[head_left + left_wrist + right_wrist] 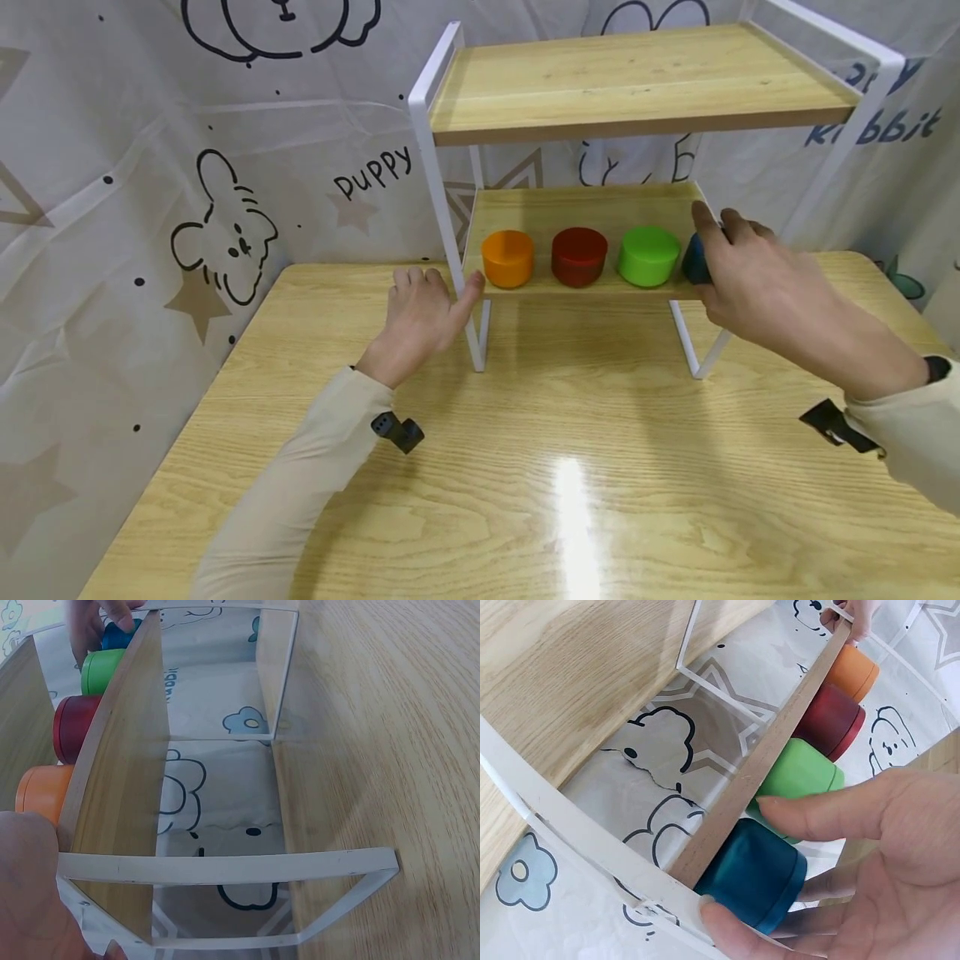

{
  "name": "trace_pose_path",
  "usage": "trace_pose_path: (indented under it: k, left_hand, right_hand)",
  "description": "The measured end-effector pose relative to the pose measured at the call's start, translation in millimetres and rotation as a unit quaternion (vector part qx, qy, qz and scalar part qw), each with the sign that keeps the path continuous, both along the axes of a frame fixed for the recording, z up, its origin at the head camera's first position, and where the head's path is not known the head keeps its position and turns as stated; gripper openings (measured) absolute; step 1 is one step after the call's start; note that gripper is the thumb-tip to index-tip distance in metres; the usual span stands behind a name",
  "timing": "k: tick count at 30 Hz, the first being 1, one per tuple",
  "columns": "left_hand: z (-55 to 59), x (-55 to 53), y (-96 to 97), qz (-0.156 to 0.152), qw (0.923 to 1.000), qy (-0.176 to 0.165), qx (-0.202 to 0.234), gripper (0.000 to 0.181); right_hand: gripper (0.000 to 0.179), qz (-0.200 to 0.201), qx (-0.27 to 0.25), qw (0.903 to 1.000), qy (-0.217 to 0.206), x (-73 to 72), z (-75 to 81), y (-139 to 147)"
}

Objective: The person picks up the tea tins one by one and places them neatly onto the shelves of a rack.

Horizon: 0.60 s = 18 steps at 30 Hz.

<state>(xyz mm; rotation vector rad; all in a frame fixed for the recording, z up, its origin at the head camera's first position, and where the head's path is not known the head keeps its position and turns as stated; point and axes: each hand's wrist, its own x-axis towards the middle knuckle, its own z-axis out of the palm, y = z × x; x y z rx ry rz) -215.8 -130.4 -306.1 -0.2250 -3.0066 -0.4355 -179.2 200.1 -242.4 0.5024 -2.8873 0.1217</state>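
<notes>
On the lower shelf stand an orange round container (pixel 507 260), a dark red one (pixel 579 257), a green one (pixel 648 257) and a blue one (pixel 751 876), in a row along the front edge. My right hand (pixel 772 279) reaches round the blue container at the right end, fingers spread. In the right wrist view its thumb (pixel 817 814) lies over the green container, and the index fingertip is beside the blue one near the white post. My left hand (pixel 423 317) holds the left front post of the shelf rack (pixel 442 208), thumb across it.
The rack has a white frame and an upper wooden board (pixel 637 79). It stands on a wooden table (pixel 487 475) against a printed cloth backdrop (pixel 315 192). Small black cameras are strapped at both wrists.
</notes>
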Motion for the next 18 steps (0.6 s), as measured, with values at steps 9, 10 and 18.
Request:
trace_pose_path:
  k: [9, 10, 18]
  left_hand:
    - [-3.7, -2.7, 0.4, -0.002, 0.9999, -0.010, -0.014, 0.074]
    - [-4.3, -2.7, 0.7, -0.001, 0.9998, -0.011, -0.016, 0.073]
    - [-2.1, -0.2, 1.9, -0.009, 0.9999, 0.003, -0.010, 0.074]
  right_hand:
    - [0.099, 0.034, -0.015, 0.9987, 0.034, 25.0, -8.5, 1.6]
    - [0.104, 0.033, -0.021, 0.9985, 0.037, 30.7, -10.3, 0.7]
    - [0.113, 0.003, -0.080, 0.9947, 0.065, 77.9, -26.5, 1.7]
